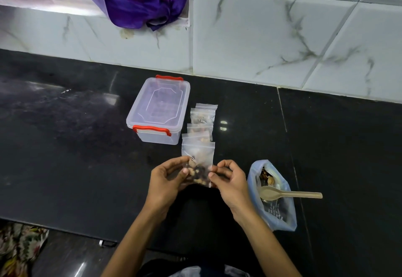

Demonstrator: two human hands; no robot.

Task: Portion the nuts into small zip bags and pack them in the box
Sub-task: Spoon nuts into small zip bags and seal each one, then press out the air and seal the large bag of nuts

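Both my hands hold one small zip bag (199, 168) with nuts in it, above the black counter. My left hand (168, 176) pinches its left side and my right hand (228, 178) pinches its right side. Beyond it, a row of small filled zip bags (202, 122) lies on the counter, overlapping each other. Left of that row stands a clear plastic box (157, 111) with red clips, its lid on. At my right lies a large bluish bag of nuts (275, 202), open at the top, with a beige spoon (287, 194) resting across it.
The black counter (65, 146) runs back to a white marble-patterned tiled wall (282, 37). A purple cloth (143, 0) hangs at a window ledge at the upper left. A patterned fabric (17, 248) shows below the counter's front edge at the lower left.
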